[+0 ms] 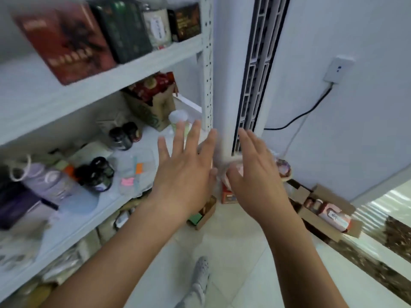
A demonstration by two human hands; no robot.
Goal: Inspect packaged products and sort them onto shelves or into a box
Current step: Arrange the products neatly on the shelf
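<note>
My left hand (184,167) and my right hand (255,172) are stretched out side by side, fingers straight and spread, holding nothing. They hover in front of the right end of a white shelf unit (138,65). The top shelf carries a red box (64,41), a dark green box (124,30) and a small brown box (185,22). The middle shelf holds dark jars (124,135), a lilac bag (46,181), clear packets (133,172) and an open carton with red packages (153,101). A cardboard box with a pink packaged product (329,216) lies on the floor at the right.
A tall white air conditioner (240,70) stands right of the shelf post. A wall socket (338,70) with a black cable is on the right wall. Small boxes (204,213) sit on the tiled floor near the unit's base. My shoe (200,276) shows at the bottom.
</note>
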